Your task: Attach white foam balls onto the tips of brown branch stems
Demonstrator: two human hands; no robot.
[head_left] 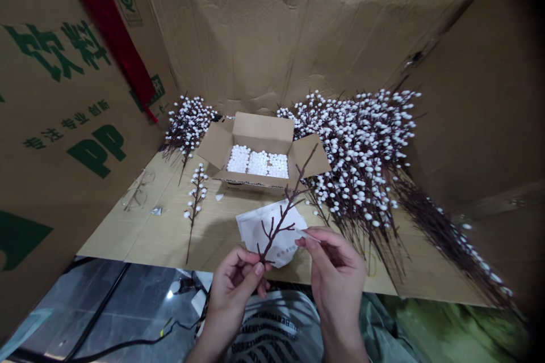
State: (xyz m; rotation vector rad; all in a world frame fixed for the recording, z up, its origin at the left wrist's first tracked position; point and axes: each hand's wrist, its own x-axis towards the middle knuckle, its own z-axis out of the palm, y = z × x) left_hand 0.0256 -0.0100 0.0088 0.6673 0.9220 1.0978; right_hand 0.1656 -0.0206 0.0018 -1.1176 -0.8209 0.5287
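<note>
- Counter (123, 238): under the box.
- Pile (357, 142) of white-berried stems: against the box's right side and beyond.
- Box (264, 129): flaps spread.
- Bunch (189, 122) of similar stems: left of the box.
- Right hand (336, 272): in front of the box, to its right; grip pinching a pale sliver (307, 235).
- Left hand (235, 285): in front of the box; grip pinching the twig's lower end.
- Paper (251, 229): just before the box.
- Bare twig (277, 229): tilted, its tip overlapping the box's right flap in view.
- Sprig (195, 201): left of the box.
- White beads (258, 163): inside the box.
</note>
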